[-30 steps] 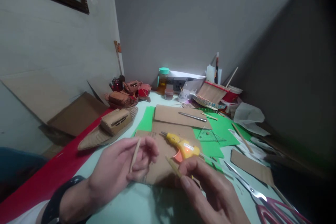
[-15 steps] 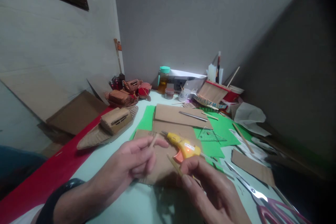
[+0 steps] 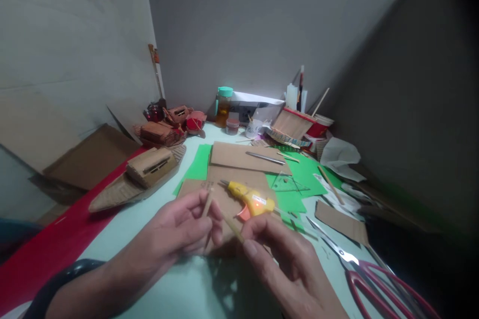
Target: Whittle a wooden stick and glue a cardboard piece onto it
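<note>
Between the thumb and fingers of my left hand (image 3: 183,227) a short thin wooden stick (image 3: 207,204) stands tilted up. My right hand (image 3: 279,259) pinches another thin wooden stick (image 3: 232,228), which points up and left toward the left fingers. The two sticks come close to each other; I cannot tell if they touch. Just beyond the hands a yellow hot glue gun (image 3: 249,198) with an orange trigger lies on brown cardboard (image 3: 192,188), its nozzle toward the left.
A cardboard boat (image 3: 138,179) sits at the left, with reddish-brown boats (image 3: 159,133) behind. Scissors (image 3: 348,256) lie open at the right near a cardboard strip (image 3: 342,222). A metal pen-like tool (image 3: 265,158), a clear set square (image 3: 288,183) and green sheets (image 3: 314,179) lie farther back.
My right hand has brought its stick closer to the left hand's stick. The left fingers have shifted around theirs. The whole view has swung a little, so the scene sits farther left.
</note>
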Demonstrator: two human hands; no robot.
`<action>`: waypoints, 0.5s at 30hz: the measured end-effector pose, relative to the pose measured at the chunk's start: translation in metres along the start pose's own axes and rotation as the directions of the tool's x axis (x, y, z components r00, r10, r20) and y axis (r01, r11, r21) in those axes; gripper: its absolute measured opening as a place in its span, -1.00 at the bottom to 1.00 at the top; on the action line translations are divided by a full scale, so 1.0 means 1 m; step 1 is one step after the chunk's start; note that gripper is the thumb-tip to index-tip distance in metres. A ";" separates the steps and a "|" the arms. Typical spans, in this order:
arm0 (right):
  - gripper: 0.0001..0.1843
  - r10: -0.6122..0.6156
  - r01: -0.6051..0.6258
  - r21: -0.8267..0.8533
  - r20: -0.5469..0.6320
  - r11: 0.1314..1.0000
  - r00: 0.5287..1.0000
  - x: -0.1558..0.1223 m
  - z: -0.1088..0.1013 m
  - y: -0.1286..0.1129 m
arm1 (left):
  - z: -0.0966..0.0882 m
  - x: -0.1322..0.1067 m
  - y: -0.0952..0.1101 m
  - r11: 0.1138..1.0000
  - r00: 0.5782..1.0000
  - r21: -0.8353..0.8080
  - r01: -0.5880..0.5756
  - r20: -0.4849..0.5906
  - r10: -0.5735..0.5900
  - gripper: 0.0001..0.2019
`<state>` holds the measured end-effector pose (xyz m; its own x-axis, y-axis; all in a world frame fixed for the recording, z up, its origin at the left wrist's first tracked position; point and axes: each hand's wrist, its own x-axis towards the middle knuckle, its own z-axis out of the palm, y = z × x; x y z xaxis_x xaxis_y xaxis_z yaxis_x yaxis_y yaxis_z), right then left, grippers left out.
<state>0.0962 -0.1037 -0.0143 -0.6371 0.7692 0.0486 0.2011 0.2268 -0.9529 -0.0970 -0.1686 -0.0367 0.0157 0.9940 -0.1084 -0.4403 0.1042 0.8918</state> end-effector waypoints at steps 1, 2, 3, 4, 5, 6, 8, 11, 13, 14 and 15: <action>-0.71 0.013 -0.013 -0.002 0.013 1.000 1.000 0.000 0.000 0.000 | 0.001 -0.001 0.001 0.999 1.000 0.041 -0.008 0.007 0.008 -0.78; -0.72 0.022 -0.022 -0.008 0.030 1.000 0.999 0.000 0.000 0.000 | 0.002 -0.002 0.003 0.996 1.000 0.091 -0.009 0.001 0.009 -0.71; -0.72 0.028 -0.027 -0.022 0.051 0.999 0.998 0.000 0.000 0.001 | 0.004 -0.002 0.004 0.989 1.000 0.147 -0.005 -0.017 0.008 -0.67; -0.73 0.032 -0.028 -0.043 0.075 0.999 0.997 0.001 0.000 0.002 | 0.004 -0.003 0.005 0.980 0.999 0.199 -0.001 -0.039 0.009 -0.67; -0.74 0.033 -0.027 -0.066 0.098 0.997 0.995 0.000 0.000 0.003 | 0.005 -0.003 0.005 0.970 0.998 0.244 -0.004 -0.063 0.020 -0.70; -0.74 0.029 -0.019 -0.087 0.117 0.996 0.993 0.000 0.000 0.003 | 0.005 -0.003 0.005 0.961 0.996 0.277 -0.020 -0.077 0.043 -0.74; -0.76 0.012 0.002 -0.104 0.132 0.995 0.991 -0.001 0.000 0.004 | 0.005 -0.003 0.004 0.950 0.993 0.307 -0.064 -0.074 0.091 -0.76; -0.77 -0.041 0.046 -0.070 0.077 0.996 0.996 -0.004 -0.001 0.004 | 0.002 -0.002 0.002 0.956 0.987 0.279 -0.088 -0.109 0.122 -0.78; -0.79 -0.101 0.100 -0.038 -0.019 0.994 0.995 -0.005 -0.004 0.004 | -0.001 -0.003 0.001 0.962 0.981 0.257 -0.096 -0.139 0.135 -0.81; -0.78 -0.134 0.133 -0.026 -0.074 0.991 0.988 -0.005 -0.005 0.004 | -0.002 -0.003 0.001 0.963 0.978 0.250 -0.100 -0.153 0.142 -0.83; -0.77 -0.161 0.161 -0.014 -0.119 0.987 0.980 -0.005 -0.006 0.004 | -0.003 -0.003 0.001 0.965 0.975 0.240 -0.106 -0.164 0.148 -0.84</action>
<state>0.1053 -0.1031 -0.0169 -0.5681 0.7882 0.2368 0.1066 0.3558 -0.9285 -0.0999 -0.1719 -0.0370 -0.1969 0.9793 -0.0459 -0.2109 0.0034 0.9775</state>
